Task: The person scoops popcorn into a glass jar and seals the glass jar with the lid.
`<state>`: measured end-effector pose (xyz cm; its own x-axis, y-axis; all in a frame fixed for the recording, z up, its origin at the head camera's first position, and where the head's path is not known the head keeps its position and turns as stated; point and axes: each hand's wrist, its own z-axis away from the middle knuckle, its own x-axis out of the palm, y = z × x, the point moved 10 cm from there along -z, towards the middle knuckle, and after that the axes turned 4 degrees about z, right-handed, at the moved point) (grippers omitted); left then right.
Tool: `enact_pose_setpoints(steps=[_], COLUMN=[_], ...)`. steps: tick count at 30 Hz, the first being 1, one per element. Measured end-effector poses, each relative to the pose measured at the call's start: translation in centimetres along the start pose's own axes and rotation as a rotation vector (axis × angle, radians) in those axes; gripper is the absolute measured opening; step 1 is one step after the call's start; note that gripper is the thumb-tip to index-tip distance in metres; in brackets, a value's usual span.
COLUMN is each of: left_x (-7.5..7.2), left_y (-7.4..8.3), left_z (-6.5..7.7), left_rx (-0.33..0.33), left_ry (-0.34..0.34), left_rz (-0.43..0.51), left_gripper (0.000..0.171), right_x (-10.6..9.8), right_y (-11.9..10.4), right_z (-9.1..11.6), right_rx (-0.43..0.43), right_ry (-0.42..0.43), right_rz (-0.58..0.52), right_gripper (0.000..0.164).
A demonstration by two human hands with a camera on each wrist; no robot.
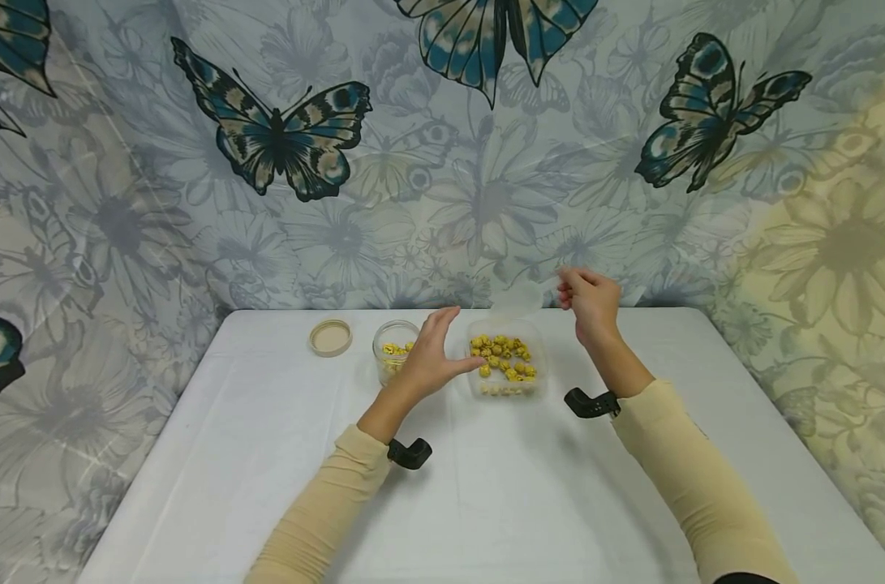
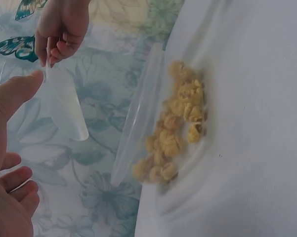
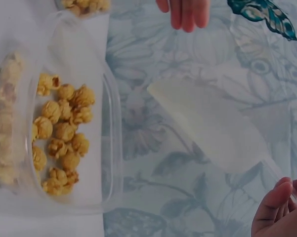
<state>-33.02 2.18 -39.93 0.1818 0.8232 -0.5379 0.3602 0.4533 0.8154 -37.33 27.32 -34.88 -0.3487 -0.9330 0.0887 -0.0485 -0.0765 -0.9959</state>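
My right hand (image 1: 591, 304) pinches the thin handle of a translucent white scoop (image 3: 212, 128), raised behind a clear plastic container (image 3: 116, 148). No popcorn shows in the scoop. Yellow coated popcorn (image 1: 496, 349) lies spread inside the container on the table. Over the container's left side hovers my left hand (image 1: 431, 357), thumb held apart from the fingers and nothing in its grasp. Just left of that hand stands a round clear jar (image 1: 379, 357) with some popcorn in it, partly hidden by the hand.
A round beige-rimmed lid (image 1: 330, 337) lies left of the jar on the white-covered table (image 1: 486, 503). Close behind the table's back edge hangs a butterfly-patterned cloth (image 1: 340, 227). Both wrists wear black camera mounts (image 1: 410, 454).
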Motion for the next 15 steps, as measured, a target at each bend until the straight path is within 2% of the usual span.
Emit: enact_pose_setpoints(steps=[7, 15], left_x=[1.3, 3.4], left_y=[0.1, -1.7], left_z=[-0.4, -0.5], left_rx=[0.008, -0.093], left_ry=[-0.036, -0.094], left_rz=[-0.023, -0.019], left_gripper=[0.088, 0.089], right_x=[-0.8, -1.5], right_y=[0.5, 1.8], right_z=[-0.5, -0.9], right_rx=[-0.041, -0.040], right_ry=[0.009, 0.022], right_rz=[0.051, 0.119], right_gripper=[0.019, 0.017])
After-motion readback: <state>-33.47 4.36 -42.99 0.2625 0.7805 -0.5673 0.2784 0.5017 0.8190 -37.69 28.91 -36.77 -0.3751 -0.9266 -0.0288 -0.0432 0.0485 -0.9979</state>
